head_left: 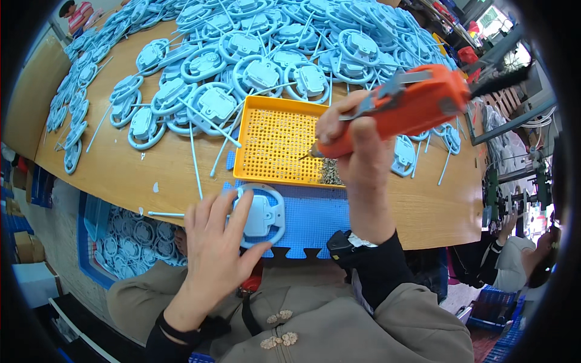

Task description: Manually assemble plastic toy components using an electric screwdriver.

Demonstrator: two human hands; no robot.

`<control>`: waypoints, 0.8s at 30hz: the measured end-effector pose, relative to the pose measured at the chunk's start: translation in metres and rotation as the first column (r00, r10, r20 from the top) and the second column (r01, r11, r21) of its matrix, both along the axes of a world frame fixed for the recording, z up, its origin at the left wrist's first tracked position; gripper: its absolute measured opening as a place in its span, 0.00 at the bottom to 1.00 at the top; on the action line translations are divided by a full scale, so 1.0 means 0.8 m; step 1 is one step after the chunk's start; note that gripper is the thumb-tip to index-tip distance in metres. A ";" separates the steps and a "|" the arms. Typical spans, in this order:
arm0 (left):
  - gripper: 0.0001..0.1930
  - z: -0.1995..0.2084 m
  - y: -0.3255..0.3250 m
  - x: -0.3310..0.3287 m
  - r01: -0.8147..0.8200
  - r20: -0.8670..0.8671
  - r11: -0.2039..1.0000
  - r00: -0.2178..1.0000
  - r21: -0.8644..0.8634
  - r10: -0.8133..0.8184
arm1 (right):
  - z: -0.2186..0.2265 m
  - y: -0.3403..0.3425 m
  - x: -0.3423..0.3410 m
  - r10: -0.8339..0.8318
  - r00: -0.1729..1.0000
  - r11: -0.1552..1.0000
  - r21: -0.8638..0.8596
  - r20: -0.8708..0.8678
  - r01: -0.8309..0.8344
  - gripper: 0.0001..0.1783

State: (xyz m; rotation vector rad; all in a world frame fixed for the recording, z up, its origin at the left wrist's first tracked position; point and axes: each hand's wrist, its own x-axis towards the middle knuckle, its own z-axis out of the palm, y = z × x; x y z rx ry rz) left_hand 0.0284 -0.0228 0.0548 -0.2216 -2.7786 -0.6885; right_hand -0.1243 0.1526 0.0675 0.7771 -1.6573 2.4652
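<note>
My right hand is wrapped round an orange electric screwdriver with a black cord. Its thin bit points left over a yellow perforated tray, beside a small heap of screws in the tray's near right corner. In front of the tray, a light-blue plastic ring-shaped part with a boxy centre lies on a blue textured mat. A thin rod sticks out to its left. My left hand is open, fingers spread over the part's left rim; whether the thumb touches it I cannot tell.
A large pile of similar light-blue parts covers the back of the wooden table, their rods sticking out. At lower left stands a blue crate holding more parts. Other people are at the far left and the right.
</note>
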 end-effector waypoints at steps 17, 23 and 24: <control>0.33 -0.043 0.016 -0.025 -0.098 0.027 0.995 0.995 0.029 0.098 | -0.005 -0.031 0.071 0.184 0.983 0.982 0.035 0.018 -0.184 0.27; 0.32 -0.043 0.012 -0.029 -0.079 0.047 0.996 0.996 0.033 0.077 | -0.010 -0.038 0.071 0.220 0.975 0.972 0.075 0.035 -0.222 0.26; 0.32 -0.041 0.011 -0.029 -0.081 0.039 0.996 0.996 0.028 0.080 | -0.012 -0.042 0.071 0.224 0.974 0.972 0.071 0.029 -0.226 0.26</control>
